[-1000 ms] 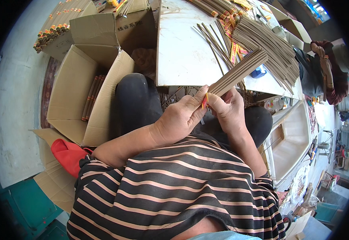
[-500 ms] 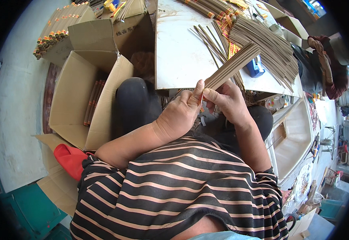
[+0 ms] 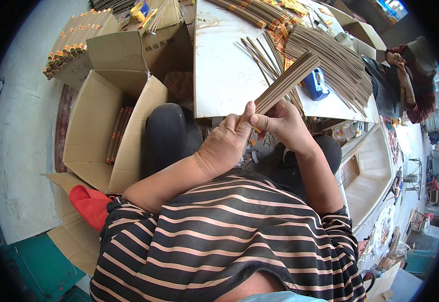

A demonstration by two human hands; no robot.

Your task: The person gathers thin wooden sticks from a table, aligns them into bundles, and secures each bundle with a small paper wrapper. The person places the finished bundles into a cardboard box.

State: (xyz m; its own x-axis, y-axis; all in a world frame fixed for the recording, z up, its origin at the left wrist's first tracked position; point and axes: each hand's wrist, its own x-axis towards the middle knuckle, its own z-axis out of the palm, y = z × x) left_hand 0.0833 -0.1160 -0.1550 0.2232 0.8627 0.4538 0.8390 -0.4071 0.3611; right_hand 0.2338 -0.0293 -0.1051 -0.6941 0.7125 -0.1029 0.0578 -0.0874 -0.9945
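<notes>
A bundle of thin brown incense sticks [image 3: 289, 80] slants up and to the right over the near edge of the white table [image 3: 217, 75]. My left hand [image 3: 223, 143] is closed round its lower end, thumb raised along the side. My right hand [image 3: 289, 127] grips the same end, its thumb pressed across near the left thumb. A bit of yellow wrapping shows between the hands; the fingers hide the rest. Just beyond the bundle are a blue tape dispenser [image 3: 316, 84] and a broad spread of loose incense sticks [image 3: 332, 63].
Wrapped bundles [image 3: 244, 12] lie at the table's far edge. On the left stands an open cardboard box [image 3: 86, 133] with several dark red bundles inside; more are stacked [image 3: 73, 45] behind it. A white basin [image 3: 373, 171] is at right. Another person's hands [image 3: 403, 73] show at far right.
The bundle and both thumbs have shifted slightly left, with the grip kept. The whole view has tilted a little. At far right, the other person's hands have moved slightly.
</notes>
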